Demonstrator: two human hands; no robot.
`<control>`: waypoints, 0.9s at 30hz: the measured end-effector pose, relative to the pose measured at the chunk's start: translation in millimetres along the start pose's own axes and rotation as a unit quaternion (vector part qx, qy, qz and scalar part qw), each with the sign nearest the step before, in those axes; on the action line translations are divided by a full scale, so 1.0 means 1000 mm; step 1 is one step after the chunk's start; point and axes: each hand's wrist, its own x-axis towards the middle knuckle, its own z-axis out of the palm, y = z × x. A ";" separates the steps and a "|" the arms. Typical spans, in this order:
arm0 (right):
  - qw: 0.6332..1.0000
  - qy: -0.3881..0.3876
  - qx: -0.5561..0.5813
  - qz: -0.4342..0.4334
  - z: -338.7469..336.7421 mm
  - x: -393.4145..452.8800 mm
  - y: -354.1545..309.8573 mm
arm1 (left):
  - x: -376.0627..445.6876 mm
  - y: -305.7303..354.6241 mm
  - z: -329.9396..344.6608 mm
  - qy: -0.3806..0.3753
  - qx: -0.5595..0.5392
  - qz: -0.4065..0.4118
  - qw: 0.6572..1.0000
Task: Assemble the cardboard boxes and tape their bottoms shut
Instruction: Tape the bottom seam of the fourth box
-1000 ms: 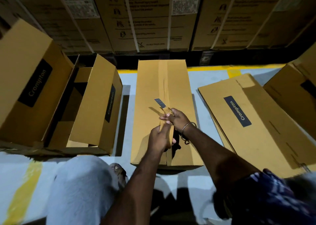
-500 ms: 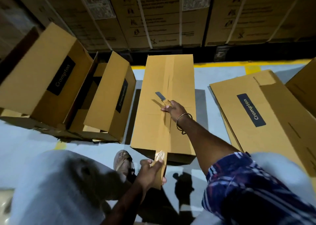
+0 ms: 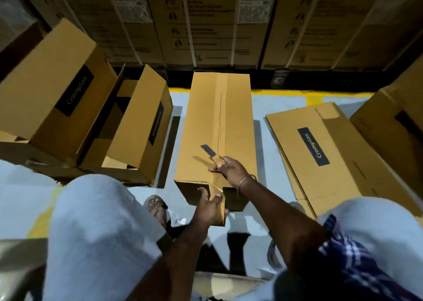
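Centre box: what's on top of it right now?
A brown tape strip runs along the centre box's top seam. The right hand rests there holding a cutter blade. The seam under the tape is covered.

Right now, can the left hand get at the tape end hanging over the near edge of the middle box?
Probably yes. The left hand is already at the tape end, and nothing lies between. The right hand holds a cutter farther up the box.

Tan cardboard box (image 3: 206,122), brown tape (image 3: 220,117), blue-plaid sleeve (image 3: 348,255), yellow-striped grey floor (image 3: 270,108).
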 end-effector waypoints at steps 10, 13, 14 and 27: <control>0.998 0.060 0.007 0.034 0.008 -0.040 0.001 | 0.037 0.009 -0.001 -0.030 0.000 0.012 0.999; 0.997 0.065 -0.019 0.031 0.010 -0.034 -0.004 | 0.040 0.017 -0.011 -0.026 0.045 0.018 0.998; 0.996 0.069 -0.041 0.024 0.010 -0.031 -0.001 | 0.041 0.016 -0.014 -0.025 0.056 0.029 0.998; 0.996 0.077 -0.054 0.010 0.010 -0.025 0.003 | 0.030 -0.033 -0.023 0.050 0.152 -0.003 0.987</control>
